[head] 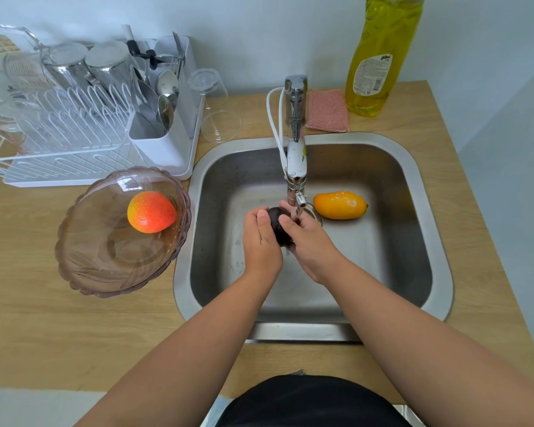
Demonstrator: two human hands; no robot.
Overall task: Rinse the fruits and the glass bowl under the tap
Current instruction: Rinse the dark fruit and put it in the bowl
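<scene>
With your left hand (pixel 261 241) and right hand (pixel 309 241) both cupped around the dark fruit (pixel 278 224) under the tap (pixel 296 167), wet skin could let it slip and drop into the sink (pixel 383 241).

bottle (pixel 383 53), far beyond the right hand: white label, small print blurred, brand word unreadable
elsewhere near the hands: no lettering legible
</scene>
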